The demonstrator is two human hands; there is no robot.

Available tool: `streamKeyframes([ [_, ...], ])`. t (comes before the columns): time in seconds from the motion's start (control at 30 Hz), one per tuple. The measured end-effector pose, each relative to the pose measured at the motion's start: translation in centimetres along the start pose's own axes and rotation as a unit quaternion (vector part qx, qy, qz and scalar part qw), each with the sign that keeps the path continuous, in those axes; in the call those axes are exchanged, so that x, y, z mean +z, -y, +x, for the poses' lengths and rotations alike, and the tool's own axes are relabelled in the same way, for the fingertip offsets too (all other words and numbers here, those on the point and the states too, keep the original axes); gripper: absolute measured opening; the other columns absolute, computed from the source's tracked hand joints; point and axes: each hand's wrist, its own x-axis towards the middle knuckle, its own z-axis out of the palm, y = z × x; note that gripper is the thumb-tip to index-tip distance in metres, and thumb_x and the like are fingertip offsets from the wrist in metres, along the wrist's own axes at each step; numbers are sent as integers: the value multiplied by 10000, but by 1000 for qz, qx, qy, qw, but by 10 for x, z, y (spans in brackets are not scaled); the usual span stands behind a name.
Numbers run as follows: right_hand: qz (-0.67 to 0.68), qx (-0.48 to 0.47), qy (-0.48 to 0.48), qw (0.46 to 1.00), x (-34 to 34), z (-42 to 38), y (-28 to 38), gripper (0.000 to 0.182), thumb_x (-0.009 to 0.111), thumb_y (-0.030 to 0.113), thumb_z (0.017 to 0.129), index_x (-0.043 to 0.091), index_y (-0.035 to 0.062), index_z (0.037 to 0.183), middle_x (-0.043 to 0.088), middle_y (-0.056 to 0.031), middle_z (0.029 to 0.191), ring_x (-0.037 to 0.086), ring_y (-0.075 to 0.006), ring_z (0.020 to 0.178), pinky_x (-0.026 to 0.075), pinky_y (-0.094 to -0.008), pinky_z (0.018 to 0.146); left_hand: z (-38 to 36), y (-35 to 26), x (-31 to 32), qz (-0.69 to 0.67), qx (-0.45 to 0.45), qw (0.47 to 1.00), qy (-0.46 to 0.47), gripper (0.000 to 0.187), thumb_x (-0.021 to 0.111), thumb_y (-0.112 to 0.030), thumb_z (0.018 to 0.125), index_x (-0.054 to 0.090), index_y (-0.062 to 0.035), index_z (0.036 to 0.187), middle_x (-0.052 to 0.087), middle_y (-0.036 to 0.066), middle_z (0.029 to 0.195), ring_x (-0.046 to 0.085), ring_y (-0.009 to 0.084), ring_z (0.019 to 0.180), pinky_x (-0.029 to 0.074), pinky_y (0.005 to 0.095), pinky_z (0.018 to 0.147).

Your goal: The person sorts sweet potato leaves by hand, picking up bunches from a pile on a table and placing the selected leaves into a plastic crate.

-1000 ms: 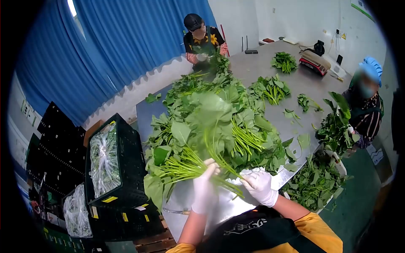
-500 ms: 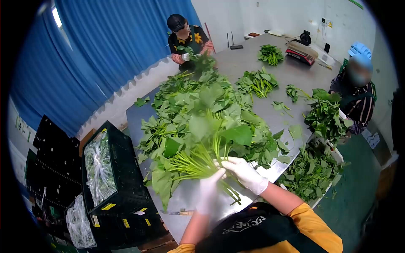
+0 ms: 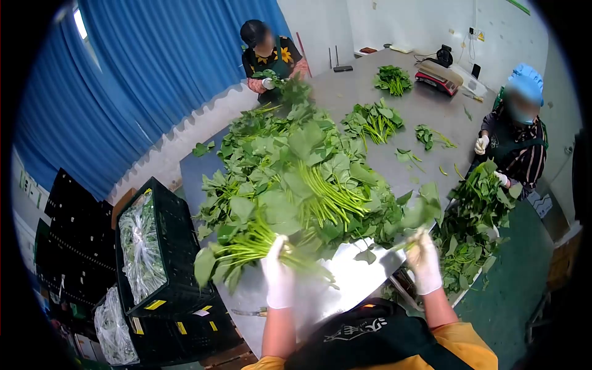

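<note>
My left hand (image 3: 277, 280), in a white glove, is closed around a bunch of leafy green stems (image 3: 243, 250), low over the near part of the metal table. The stem ends point right and are blurred. Off to the right, at the table's edge, my gloved right hand (image 3: 425, 268) pinches a leafy sprig (image 3: 421, 213), smeared by motion. Between and beyond my hands spreads a large heap of leafy greens (image 3: 271, 148), with a bundle of stems (image 3: 327, 194) on its near side. A knife (image 3: 251, 312) lies left of my left wrist.
Dark crates (image 3: 163, 246) with plastic-wrapped greens stand left. A container of greens (image 3: 462, 259) sits right, where a co-worker (image 3: 524, 129) handles leaves. Another co-worker (image 3: 271, 61) works at the far side. A red scale (image 3: 438, 80) and small bunches (image 3: 376, 120) rest on the table.
My hands were together at the bunch and are now apart. The right has swung right with a sprig; the left has shifted left with the bunch. The right co-worker's hand has risen.
</note>
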Motion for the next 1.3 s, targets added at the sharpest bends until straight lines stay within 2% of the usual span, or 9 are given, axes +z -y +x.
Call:
streamKeyframes([
  [0.17,178,102,-117,972,-36,22,65,1053,674,551,752,175,-168,1337,358,-297,1349,452,-366,1216,449,-434,1003,7,-31,-17,-143,-13,989,14,257,548,17,868,506,-9,1121,539,39,887,517,91,725,432,187,610],
  [0.3,-361,92,25,928,58,20,11,516,628,294,869,493,-54,1225,596,-183,1122,588,-272,1035,493,-357,875,12,-12,-32,-117,-69,989,65,195,561,-18,875,539,-19,1068,562,51,867,526,123,738,431,215,641],
  [0.4,-657,-240,96,708,97,48,-39,286,700,241,789,658,34,982,661,-136,859,652,-215,865,497,-312,745,-4,-13,-19,-41,-55,996,65,109,530,-70,898,568,-22,989,605,63,876,558,144,839,437,272,757],
  [0.47,-854,-297,157,398,113,71,-54,286,726,243,721,661,65,935,632,-136,781,635,-255,777,481,-360,672,-7,-14,-18,34,-14,997,67,107,532,-83,899,571,-21,977,628,74,900,576,153,852,442,289,784],
  [0.53,-897,-263,201,293,92,101,-76,185,708,260,716,631,93,741,600,-105,682,607,-282,651,455,-406,594,-13,-20,-14,41,-15,998,52,112,535,-81,898,568,-24,988,643,87,915,594,158,846,445,289,801],
  [0.67,-851,-299,144,406,131,103,-43,181,633,212,808,668,34,819,654,-144,758,637,-270,681,476,-378,612,-16,-23,-24,45,0,999,18,137,538,-66,893,563,-16,1018,658,116,908,609,175,831,461,294,787],
  [0.83,-466,-237,20,853,171,78,-4,255,476,155,929,673,-2,892,693,-48,828,627,-119,769,431,-257,698,-11,-17,-31,52,17,998,-2,142,543,-46,885,560,-12,1022,660,131,890,613,188,814,467,303,780],
  [1.07,-487,144,217,834,156,-2,-59,205,543,158,896,692,36,966,675,-58,770,610,-94,632,471,-230,585,-16,-13,-13,28,-24,999,2,148,608,-51,844,567,-17,983,639,106,912,603,168,828,466,293,762],
  [1.3,-700,-230,371,565,133,-26,-90,129,654,180,827,685,62,786,595,-95,617,587,-216,540,465,-320,535,-29,-5,0,46,-39,995,77,222,640,7,795,550,-14,997,634,98,939,602,144,821,480,266,739],
])
